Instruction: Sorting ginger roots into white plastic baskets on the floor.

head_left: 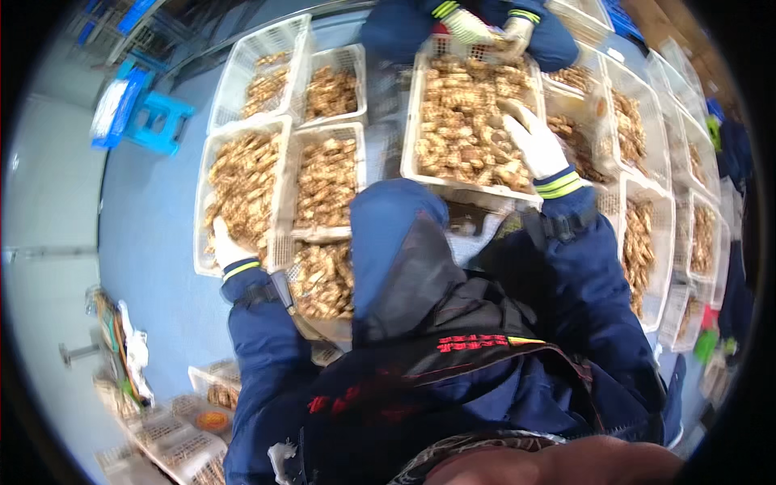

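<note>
My left hand (231, 247), in a white glove, is over the near end of a white plastic basket (284, 182) on my left. Brown, mushroom-like pieces (245, 176) fill that basket; blur hides whether the hand grips any. My right hand (536, 145), also white-gloved, reaches over the right rim of a larger white basket (410, 139) in front of me. Its fingers are apart, close above the brown pieces (464, 121) heaped there, and nothing shows between them.
Across the large basket, another person's gloved hands (494, 33) hold a small piece. More filled baskets stand beside my left knee (324, 182) and along the right (645, 242). A blue plastic stool (159, 121) is at the far left. Further baskets (182, 436) lie behind my left arm.
</note>
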`<state>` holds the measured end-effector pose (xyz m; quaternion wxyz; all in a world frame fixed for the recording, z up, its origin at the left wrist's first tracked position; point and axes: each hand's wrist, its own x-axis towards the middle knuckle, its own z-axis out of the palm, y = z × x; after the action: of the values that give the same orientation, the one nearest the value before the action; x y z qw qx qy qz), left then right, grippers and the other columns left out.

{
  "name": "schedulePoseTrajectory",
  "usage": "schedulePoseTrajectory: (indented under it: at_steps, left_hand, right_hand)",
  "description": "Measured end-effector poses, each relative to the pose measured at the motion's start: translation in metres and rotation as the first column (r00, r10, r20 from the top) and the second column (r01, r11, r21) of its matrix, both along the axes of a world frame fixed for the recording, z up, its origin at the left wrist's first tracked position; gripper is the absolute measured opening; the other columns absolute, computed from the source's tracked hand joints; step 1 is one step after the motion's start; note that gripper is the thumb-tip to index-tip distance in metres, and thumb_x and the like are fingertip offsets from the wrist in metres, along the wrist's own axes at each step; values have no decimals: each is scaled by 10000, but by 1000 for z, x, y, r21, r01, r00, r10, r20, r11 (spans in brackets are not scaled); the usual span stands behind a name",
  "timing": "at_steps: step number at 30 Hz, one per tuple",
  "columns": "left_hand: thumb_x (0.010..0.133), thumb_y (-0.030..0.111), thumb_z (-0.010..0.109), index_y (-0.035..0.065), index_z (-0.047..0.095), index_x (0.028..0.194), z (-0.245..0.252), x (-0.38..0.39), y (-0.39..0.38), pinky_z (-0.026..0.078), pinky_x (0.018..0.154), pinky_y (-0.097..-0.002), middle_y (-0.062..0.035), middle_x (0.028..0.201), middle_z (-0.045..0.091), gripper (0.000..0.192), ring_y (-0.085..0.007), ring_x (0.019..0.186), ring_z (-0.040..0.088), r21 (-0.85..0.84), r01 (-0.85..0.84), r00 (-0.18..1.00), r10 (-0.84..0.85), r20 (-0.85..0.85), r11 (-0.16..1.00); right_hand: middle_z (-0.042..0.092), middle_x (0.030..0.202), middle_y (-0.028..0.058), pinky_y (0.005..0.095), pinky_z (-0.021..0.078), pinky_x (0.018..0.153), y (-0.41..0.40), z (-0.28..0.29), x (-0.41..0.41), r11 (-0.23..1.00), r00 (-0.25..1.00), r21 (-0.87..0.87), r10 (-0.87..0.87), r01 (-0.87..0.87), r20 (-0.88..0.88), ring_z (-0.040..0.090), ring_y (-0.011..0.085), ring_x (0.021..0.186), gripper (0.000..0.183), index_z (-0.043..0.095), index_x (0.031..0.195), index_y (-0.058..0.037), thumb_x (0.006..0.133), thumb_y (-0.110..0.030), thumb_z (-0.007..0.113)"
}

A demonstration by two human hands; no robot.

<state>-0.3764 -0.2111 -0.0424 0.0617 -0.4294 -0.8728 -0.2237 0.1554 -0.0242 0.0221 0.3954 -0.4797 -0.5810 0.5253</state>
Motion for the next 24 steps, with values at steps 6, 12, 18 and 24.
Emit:
schedulePoseTrajectory:
  at_steps: [6, 12, 18, 24]
  left_hand:
    - [927, 144, 527, 44, 526, 1236, 89, 137, 113, 414, 1018, -463, -162, 1269, 537, 325, -325, 1193, 495, 559, -521, -188, -726, 662, 645]
    - [951, 151, 477, 14, 543, 1199, 87, 286, 193, 397, 1040, -465, -189, 1252, 541, 291, -332, 1187, 502, 549, -432, -715, -642, 276, 716]
    - [958, 172, 469, -10, 532, 1200, 36, 304, 210, 453, 998, -434, -199, 1198, 580, 309, -335, 1145, 549, 411, -278, -784, -453, 425, 868]
    - [976, 149, 418, -32, 448, 1286, 50, 305, 215, 457, 992, -426, -232, 1259, 533, 361, -344, 1169, 528, 505, -208, -678, -495, 543, 838]
  right_hand:
    - [606, 1157, 131, 267, 466, 862, 23, -29, 80, 880, 897, 295, -422, 372, 130, 591, 191, 1021, 389, 518, 1235, 39, 935, -207, 538]
    - [632, 1128, 171, 346, 486, 855, 26, -67, 74, 978, 695, 202, -185, 58, 695, 635, 282, 980, 371, 608, 1173, -85, 842, -252, 618]
    - [593, 1174, 189, 407, 455, 920, 32, -115, 61, 976, 318, 32, 39, -213, 947, 571, 341, 1078, 525, 471, 1313, -150, 831, -325, 581]
    - [688, 913, 150, 424, 515, 778, 55, -118, 25, 958, -94, -216, 201, -189, 975, 656, 306, 897, 261, 683, 931, -75, 801, -270, 570]
